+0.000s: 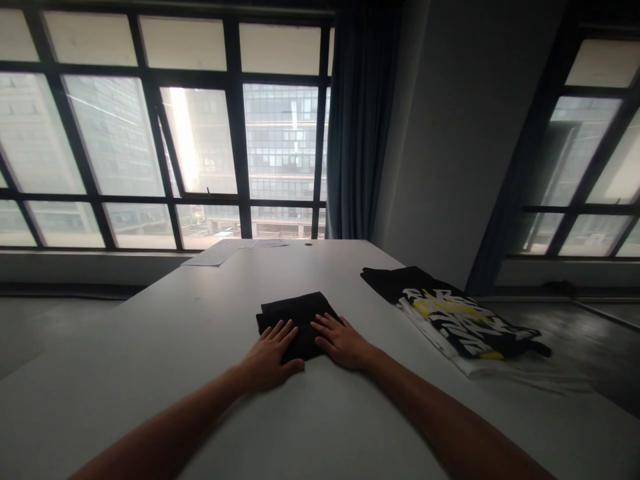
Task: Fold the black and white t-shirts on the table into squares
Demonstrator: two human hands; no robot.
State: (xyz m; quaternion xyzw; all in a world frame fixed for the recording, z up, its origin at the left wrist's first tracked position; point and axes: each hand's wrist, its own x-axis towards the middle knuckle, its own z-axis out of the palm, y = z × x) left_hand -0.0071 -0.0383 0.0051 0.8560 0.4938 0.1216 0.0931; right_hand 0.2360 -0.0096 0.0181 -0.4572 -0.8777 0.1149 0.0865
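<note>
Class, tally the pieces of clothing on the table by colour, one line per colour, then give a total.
Plain black: 2, the folded black cloth and the black garment at right.
Black with white and yellow print: 1, the printed garment.
White: 1, the white garment beneath it.
Total: 4

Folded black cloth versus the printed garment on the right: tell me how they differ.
The folded black cloth is plain; the printed garment bears white and yellow graphics. The folded black cloth is a compact square; the printed garment lies longer, atop other clothes. The left hand and right hand rest flat on the folded black cloth; the printed garment is untouched. Both lie on the white table.
</note>
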